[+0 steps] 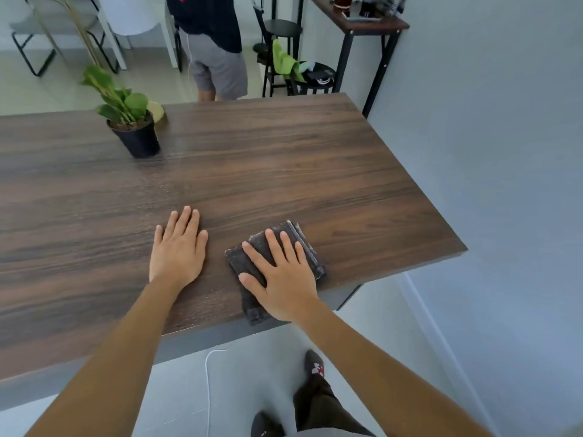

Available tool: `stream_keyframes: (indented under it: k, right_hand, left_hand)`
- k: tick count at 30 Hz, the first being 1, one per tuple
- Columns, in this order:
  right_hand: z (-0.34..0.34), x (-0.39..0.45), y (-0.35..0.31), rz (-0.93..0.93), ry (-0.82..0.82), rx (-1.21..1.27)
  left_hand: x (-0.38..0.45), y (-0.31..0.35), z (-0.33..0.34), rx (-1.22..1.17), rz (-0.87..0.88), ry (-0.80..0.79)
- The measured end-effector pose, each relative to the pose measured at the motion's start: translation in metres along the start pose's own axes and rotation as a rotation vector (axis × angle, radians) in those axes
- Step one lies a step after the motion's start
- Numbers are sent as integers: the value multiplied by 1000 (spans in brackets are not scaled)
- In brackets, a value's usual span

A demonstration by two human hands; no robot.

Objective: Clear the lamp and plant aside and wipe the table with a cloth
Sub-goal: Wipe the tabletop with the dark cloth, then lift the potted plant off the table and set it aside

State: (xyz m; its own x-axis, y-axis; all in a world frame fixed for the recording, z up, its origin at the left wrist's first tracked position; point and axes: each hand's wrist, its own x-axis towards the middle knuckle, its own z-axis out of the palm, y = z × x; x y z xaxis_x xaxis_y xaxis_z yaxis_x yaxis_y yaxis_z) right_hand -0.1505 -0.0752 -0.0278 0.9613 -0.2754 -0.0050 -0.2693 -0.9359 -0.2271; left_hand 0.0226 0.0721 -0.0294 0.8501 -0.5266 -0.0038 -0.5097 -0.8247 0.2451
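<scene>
Two hands flat on the surface (284,159), ready to wipe.
Right hand (280,279) presses open-palmed on the cloth (303,241); left hand (178,249) braces bare beside it; plant (131,121) stands well beyond the left hand.

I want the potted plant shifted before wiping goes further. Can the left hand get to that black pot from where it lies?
Probably yes. The left hand lies flat on the dark wooden table, holding nothing, and only bare tabletop separates it from the black plastic pot of the green leafy plant.

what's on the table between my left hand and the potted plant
Nothing: in the head view, only bare wood of the table lies between the left hand and the potted plant.
</scene>
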Motion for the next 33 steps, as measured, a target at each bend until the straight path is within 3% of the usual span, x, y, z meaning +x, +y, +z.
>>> stream_keyframes:
  k: [2,8,15,21,24,29,33]
  right_hand:
    - [-11,-9,47,51,39,-24]
    - [-65,-37,212,459,1,-90]
    - [-81,-31,265,485,-39,-106]
    - [-101,-10,263,433,-61,-111]
    - [-116,50,241,314,24,71]
    - [-108,183,153,-64,-15,434]
    - [-92,268,47,-219,-163,658]
  left_hand:
    - [1,-1,1,-2,0,-4]
    - [1,-3,2,11,6,-6]
    - [2,-5,4,-16,8,11]
    - [10,2,-7,-262,-61,32]
    - [35,10,-25,-472,-174,204]
    - [93,4,-66,-913,-541,434]
    - [138,-32,-85,-1071,-684,499]
